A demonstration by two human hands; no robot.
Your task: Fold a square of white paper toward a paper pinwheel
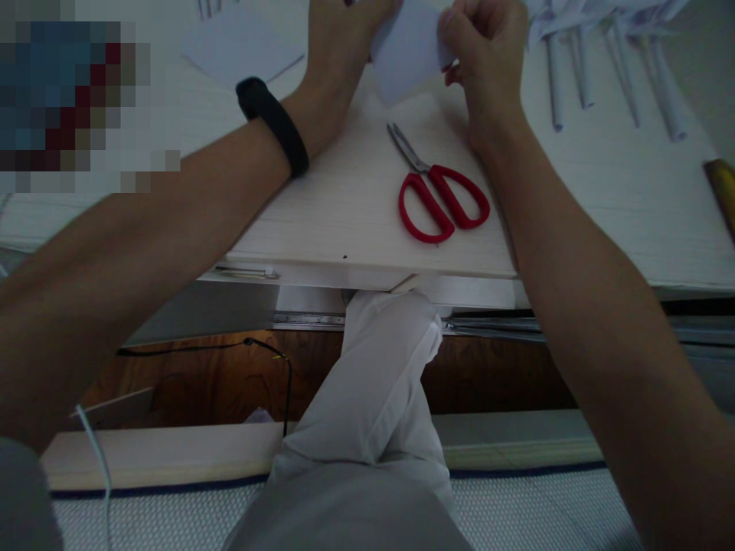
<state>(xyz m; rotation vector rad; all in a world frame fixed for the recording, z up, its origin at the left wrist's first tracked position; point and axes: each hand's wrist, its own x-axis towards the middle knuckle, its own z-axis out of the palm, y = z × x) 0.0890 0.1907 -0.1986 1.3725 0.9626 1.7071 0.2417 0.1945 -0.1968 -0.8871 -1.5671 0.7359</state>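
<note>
Between my two hands, at the top of the view, is a small white piece of paper (409,53). My left hand (344,42) grips its left edge, with the fingertips partly cut off by the frame's top. The right edge is pinched between the thumb and fingers of my right hand (488,53). Just below the paper, scissors (442,200) with red handles lie on the white table (321,218), blades pointing away from me and nearly closed. Another sheet of white paper (241,46) lies to the left of my left hand.
Several rolled paper tubes (554,84) with paper pieces at their far ends lie at the upper right. A yellow object (722,187) sits at the right edge. The upper left corner is blurred out. My legs (379,367) are under the table's front edge.
</note>
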